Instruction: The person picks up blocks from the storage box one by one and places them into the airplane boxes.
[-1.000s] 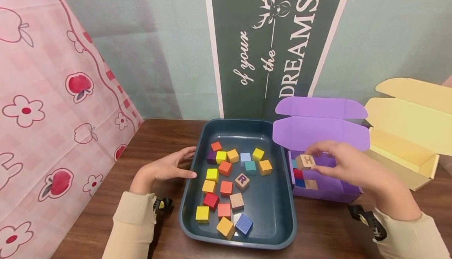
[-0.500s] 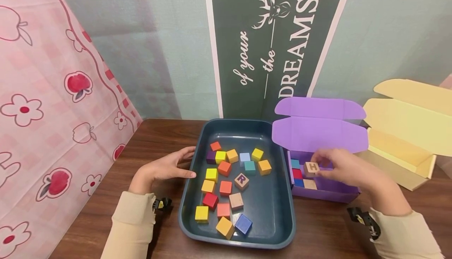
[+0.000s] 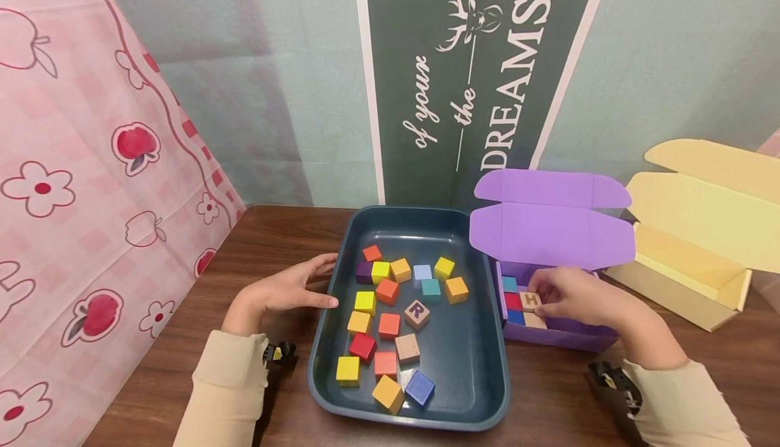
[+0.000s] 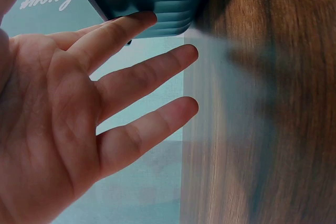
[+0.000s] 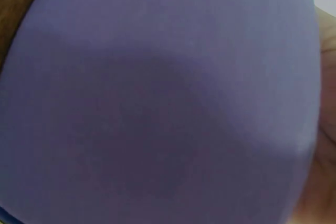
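My right hand (image 3: 575, 296) reaches into the purple cardboard box (image 3: 569, 337) and pinches a wooden letter block marked H (image 3: 529, 301). That block sits low in the box, beside a red block (image 3: 512, 301) and just behind a plain wooden block (image 3: 535, 320). Teal and blue blocks (image 3: 514, 316) stand along the box's left wall. Spread and relaxed, my left hand (image 3: 286, 290) is against the left side of the dark blue tray (image 3: 469, 366), fingers straight in the left wrist view. The purple cardboard (image 5: 157, 103) fills most of the right wrist view, hiding the right fingertips.
Several coloured cubes lie loose in the tray, with a wooden R block (image 3: 417, 313) among them. The purple lid (image 3: 551, 230) stands raised behind its box. At the far right is an open yellow box (image 3: 682, 284). A curtain (image 3: 305, 95) hangs behind the wooden table.
My right hand has moved the H block down and inward, from above the purple box to among the blocks inside it. The left hand has stayed in place.
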A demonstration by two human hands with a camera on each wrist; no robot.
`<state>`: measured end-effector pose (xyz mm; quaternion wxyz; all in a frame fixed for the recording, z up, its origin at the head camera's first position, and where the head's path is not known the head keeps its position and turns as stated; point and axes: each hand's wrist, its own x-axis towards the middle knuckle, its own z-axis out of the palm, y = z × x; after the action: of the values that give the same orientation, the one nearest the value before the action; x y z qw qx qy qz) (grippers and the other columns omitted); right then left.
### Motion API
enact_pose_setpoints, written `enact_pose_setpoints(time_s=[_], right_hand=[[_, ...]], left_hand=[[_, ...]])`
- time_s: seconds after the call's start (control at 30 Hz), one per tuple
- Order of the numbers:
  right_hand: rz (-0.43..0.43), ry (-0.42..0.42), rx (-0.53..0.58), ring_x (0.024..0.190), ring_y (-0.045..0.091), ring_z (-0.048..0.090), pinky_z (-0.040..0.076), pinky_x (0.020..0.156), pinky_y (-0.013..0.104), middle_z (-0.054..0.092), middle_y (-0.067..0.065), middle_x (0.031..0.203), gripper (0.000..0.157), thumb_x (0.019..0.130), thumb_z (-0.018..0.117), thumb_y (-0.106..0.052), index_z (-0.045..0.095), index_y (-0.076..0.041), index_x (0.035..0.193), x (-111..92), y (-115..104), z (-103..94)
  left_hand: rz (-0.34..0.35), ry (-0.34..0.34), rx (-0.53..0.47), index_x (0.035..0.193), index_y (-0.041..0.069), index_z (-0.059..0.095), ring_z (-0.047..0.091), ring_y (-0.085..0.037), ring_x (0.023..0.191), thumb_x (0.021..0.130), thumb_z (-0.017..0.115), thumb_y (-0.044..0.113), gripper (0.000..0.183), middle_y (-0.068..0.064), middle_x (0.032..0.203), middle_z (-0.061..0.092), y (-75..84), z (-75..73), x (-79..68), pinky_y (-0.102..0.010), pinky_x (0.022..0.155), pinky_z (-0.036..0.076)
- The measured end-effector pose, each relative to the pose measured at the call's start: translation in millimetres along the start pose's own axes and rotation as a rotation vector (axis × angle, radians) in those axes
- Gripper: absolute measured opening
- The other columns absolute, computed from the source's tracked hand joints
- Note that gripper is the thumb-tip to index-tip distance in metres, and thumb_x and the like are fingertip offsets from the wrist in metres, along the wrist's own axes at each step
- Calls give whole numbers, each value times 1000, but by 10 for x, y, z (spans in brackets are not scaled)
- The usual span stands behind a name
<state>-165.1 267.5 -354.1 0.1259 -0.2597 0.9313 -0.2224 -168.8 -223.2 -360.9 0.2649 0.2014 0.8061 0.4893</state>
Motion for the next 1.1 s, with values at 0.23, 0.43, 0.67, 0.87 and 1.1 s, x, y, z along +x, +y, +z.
enact_pose_setpoints(time_s=[0.23,0.43,0.67,0.87,1.1], right_hand=[[20,-32,11,78,12,58,53,65,20,67,-3,87,19,82,78,-13,67,-9,97,7,7,18],[-45,64,-87,81,13,63,58,71,30,70,-1,91,26,82,78,-14,69,-5,103,-26,-85,-49],[-282,242,-91,89,16,71,61,79,37,74,-3,100,26,84,79,-15,71,-10,108,-62,-454,-79],[-438,137,-59,98,11,67,59,85,32,71,-7,109,24,90,74,-24,69,-20,113,-20,-822,51],[-439,-57,-37,107,8,63,58,92,33,69,-12,114,27,92,72,-30,68,-24,118,58,-1070,346]], left_hand=[[-1,2,8,156,5,18,24,-46,149,88,75,27,92,-21,160,31,0,3,-14,-61,115,33],[-6,3,9,156,5,17,25,-46,148,89,75,26,91,-21,160,31,6,9,-12,-59,114,36],[-14,10,14,157,5,18,26,-46,148,89,75,26,91,-21,160,31,22,6,-7,-59,114,37],[-25,14,17,157,5,17,26,-46,148,89,75,26,91,-21,160,31,21,6,-11,-59,114,36],[-37,18,14,157,7,17,25,-44,149,88,75,27,92,-20,161,30,17,7,-12,-60,115,35]])
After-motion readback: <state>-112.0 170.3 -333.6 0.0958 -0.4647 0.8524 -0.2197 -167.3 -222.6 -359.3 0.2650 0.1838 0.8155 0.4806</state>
